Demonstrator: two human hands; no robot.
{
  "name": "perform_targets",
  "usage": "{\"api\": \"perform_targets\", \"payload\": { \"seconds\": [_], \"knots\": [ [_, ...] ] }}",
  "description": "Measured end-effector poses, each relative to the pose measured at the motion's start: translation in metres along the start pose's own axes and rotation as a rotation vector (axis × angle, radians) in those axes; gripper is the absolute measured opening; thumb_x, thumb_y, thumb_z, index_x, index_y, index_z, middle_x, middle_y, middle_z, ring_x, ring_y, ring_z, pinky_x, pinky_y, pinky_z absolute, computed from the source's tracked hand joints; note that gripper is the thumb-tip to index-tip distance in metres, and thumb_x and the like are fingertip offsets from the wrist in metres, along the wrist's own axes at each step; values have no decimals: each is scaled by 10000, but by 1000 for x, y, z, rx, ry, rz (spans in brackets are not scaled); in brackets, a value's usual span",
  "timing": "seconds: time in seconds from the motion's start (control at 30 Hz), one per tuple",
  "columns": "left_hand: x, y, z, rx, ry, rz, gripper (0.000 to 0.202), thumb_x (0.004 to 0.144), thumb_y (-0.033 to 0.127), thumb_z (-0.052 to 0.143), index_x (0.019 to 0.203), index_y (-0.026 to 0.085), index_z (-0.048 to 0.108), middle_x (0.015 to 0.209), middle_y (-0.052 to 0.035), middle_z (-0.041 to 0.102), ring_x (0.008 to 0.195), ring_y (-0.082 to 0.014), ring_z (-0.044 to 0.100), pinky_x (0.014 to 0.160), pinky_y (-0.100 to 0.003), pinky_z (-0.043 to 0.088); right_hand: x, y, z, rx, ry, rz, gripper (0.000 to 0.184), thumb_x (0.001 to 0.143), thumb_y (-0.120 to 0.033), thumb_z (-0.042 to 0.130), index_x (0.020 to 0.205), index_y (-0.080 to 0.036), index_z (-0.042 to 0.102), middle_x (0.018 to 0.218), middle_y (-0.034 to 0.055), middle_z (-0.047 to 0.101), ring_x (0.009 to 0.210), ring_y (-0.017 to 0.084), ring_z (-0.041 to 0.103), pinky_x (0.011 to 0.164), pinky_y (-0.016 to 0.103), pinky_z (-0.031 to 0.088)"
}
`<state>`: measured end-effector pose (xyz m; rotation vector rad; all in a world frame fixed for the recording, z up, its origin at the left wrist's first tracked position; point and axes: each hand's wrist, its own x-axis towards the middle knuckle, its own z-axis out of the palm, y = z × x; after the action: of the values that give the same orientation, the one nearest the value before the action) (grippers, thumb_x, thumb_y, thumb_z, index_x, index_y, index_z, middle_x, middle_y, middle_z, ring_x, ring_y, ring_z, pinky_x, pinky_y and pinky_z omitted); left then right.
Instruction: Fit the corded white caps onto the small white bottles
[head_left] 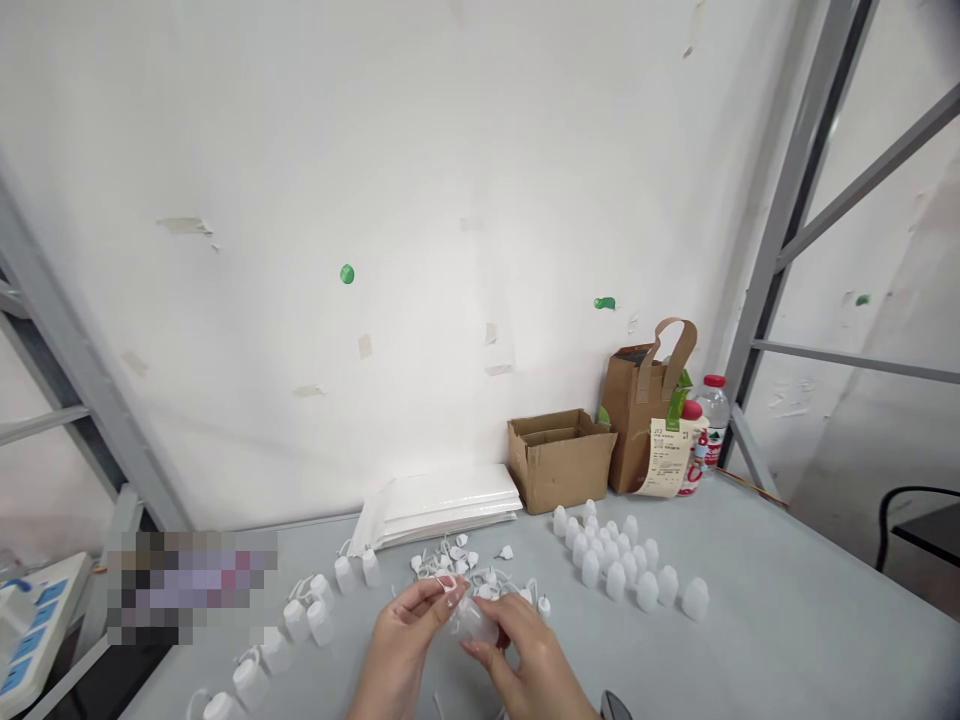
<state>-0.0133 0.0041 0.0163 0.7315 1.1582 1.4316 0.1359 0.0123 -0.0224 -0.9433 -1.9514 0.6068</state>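
Light, slippery translucent white plastic bottle (477, 621) pinched between left hand (405, 640) and right hand (525, 645) fingertips; best held by its body

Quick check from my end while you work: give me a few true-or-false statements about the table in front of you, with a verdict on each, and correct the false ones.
The left hand and right hand both hold a translucent plastic piece. True.
The cardboard box stands left of the white flat stack. False: it stands to the right of the stack.
Domed white plastic pieces stand clustered to the right of the hands. True.
The clear plastic bottle has a blue cap. False: its cap is red.
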Motion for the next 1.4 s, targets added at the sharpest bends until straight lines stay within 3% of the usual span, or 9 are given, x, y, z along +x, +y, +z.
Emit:
{"api": "perform_targets", "payload": {
  "seconds": [0.17, 0.33, 0.47, 0.57, 0.7, 0.87, 1.0, 1.2, 1.4],
  "knots": [
    [-2, 2, -1, 35, -32, -3, 327, 426, 370, 818, 654, 152, 733, 716, -81, 747, 830, -232, 638, 788, -292, 463, 0, -2, -3, -42, 26, -49, 154, 802, -223, 561, 939, -181, 618, 712, 45, 582, 635, 172, 532, 595, 283, 465],
    [-3, -1, 0, 83, 66, 44, 291, 429, 378, 811, 609, 168, 718, 697, -61, 733, 800, -242, 631, 771, -313, 462, -3, 2, -1, -68, 65, -125, 234, 832, -230, 514, 1044, -198, 607, 762, 68, 586, 657, 183, 511, 624, 311, 451],
    [1, -4, -1, 25, 20, 14, 323, 410, 379, 819, 630, 164, 722, 729, -77, 742, 822, -249, 634, 785, -323, 459, 5, -7, -3, 234, 22, 194, 191, 727, -339, 644, 838, -188, 680, 666, 24, 557, 609, 157, 492, 597, 281, 423],
    [3, -2, -2, 23, -69, 34, 313, 451, 386, 805, 652, 159, 729, 745, -87, 741, 805, -240, 633, 767, -321, 462, 15, -14, -8, 717, -143, 511, 401, 618, -534, 685, 678, -139, 657, 561, -2, 542, 465, 93, 430, 483, 230, 351],
    [4, -3, -2, 19, -65, 61, 293, 467, 370, 801, 671, 171, 734, 772, -85, 749, 778, -239, 640, 749, -334, 471, 21, -13, -11, 1145, -235, 667, 476, 615, -594, 660, 625, -126, 569, 490, 2, 565, 366, 52, 404, 422, 194, 293],
    [6, -8, -4, 39, 0, 39, 302, 472, 375, 797, 688, 173, 737, 808, -89, 761, 887, -263, 638, 844, -343, 450, 21, -6, -7, 989, -181, 684, 577, 564, -628, 676, 849, -149, 528, 521, -5, 634, 353, 73, 466, 407, 192, 327],
    [4, -7, -4, 58, 8, 29, 314, 483, 372, 794, 720, 174, 739, 880, -103, 758, 963, -288, 621, 891, -370, 431, 20, -7, -7, 940, -147, 652, 539, 464, -551, 774, 728, -148, 533, 562, -3, 655, 362, 54, 482, 415, 179, 342],
    [3, -2, -3, 94, -34, 71, 288, 503, 373, 782, 712, 180, 734, 882, -97, 758, 927, -281, 633, 852, -358, 447, 19, -11, -7, 1070, -309, 822, 646, 656, -741, 463, 615, -108, 583, 404, 14, 577, 282, 58, 437, 340, 173, 290],
    [7, -4, -6, 42, -9, 16, 302, 482, 376, 789, 693, 172, 720, 812, -82, 754, 884, -240, 624, 814, -315, 438, 20, -6, -4, 887, -143, 653, 572, 474, -621, 727, 730, -149, 530, 538, -20, 636, 362, 69, 519, 408, 180, 338]
  ]
}}
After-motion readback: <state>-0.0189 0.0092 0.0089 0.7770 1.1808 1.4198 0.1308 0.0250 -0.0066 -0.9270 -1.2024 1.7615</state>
